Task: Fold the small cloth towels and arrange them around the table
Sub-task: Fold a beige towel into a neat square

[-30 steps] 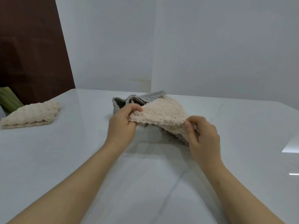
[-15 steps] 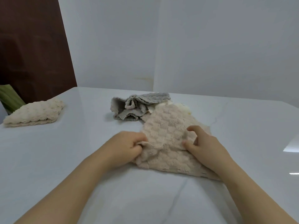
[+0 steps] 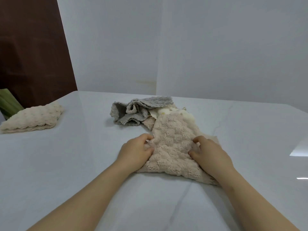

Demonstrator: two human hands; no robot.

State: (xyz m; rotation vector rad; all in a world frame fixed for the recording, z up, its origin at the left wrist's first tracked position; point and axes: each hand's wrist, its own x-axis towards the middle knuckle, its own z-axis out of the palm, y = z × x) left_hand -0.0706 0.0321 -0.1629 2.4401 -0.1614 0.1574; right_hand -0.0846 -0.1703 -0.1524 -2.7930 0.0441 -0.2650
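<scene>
Head view: the pink towel (image 3: 173,147) lies on the worktop (image 3: 80,164), soft, light and floppy. Left hand (image 3: 135,154) and right hand (image 3: 211,155) each pinch a side edge in a curled grip, probably the best hold for folding.

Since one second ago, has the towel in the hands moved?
Yes. The beige towel came down and nearer, away from the grey towel, onto the table.

Soft, even light — window glare on the glossy table (image 3: 298,150) at right.
</scene>
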